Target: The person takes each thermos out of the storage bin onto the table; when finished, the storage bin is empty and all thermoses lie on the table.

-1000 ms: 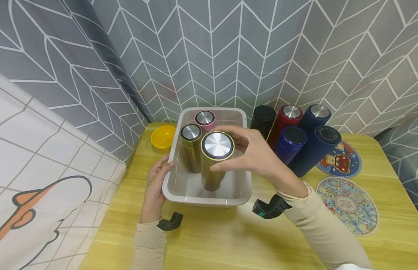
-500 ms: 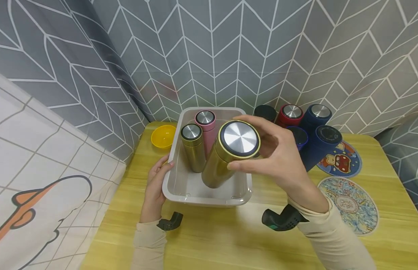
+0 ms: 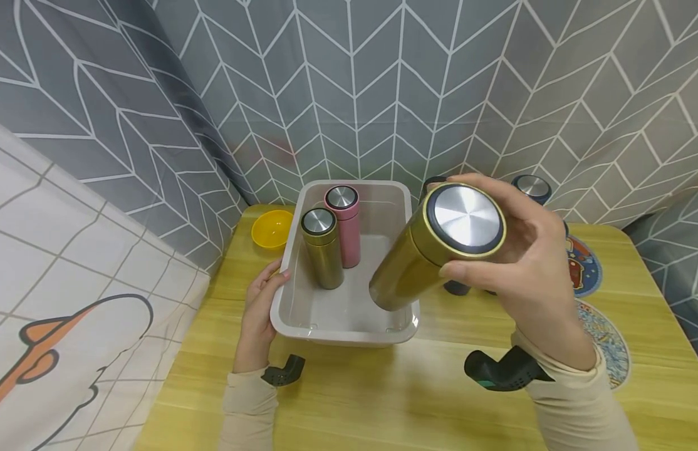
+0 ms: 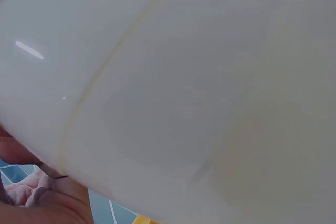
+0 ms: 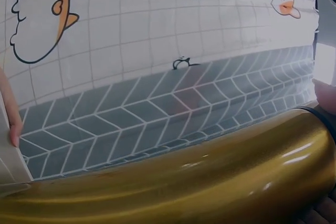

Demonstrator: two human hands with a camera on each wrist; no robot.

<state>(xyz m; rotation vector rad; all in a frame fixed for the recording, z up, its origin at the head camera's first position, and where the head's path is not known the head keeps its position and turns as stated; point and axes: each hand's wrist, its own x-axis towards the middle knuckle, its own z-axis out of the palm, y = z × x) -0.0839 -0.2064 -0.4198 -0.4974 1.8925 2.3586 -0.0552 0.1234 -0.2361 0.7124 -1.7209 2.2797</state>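
Note:
My right hand (image 3: 529, 263) grips a large gold thermos (image 3: 405, 263) near its silver-topped lid, thumb on one side and fingers on the other. The thermos is tilted, its base over the right part of a light grey plastic tub (image 3: 349, 335). In the right wrist view, the golden body (image 5: 210, 177) fills the lower part. My left hand (image 3: 259, 313) holds the tub's left rim, thumb over the edge. The left wrist view is mostly the tub's wall (image 4: 157, 103). Inside the tub stand a smaller gold thermos (image 3: 326, 260) and a pink thermos (image 3: 349, 235), both upright.
Left of the tub is a yellow bowl (image 3: 272, 229) on the wooden table (image 3: 383, 401). Right of it, a dark blue thermos (image 3: 532, 186) and others are mostly hidden behind my right hand. Two round patterned mats, one floral (image 3: 605, 338), lie at the right.
My right hand has lifted the large gold thermos and carried it to the right, tilting it. The pink thermos shows more fully now. My left hand has stayed on the tub's rim.

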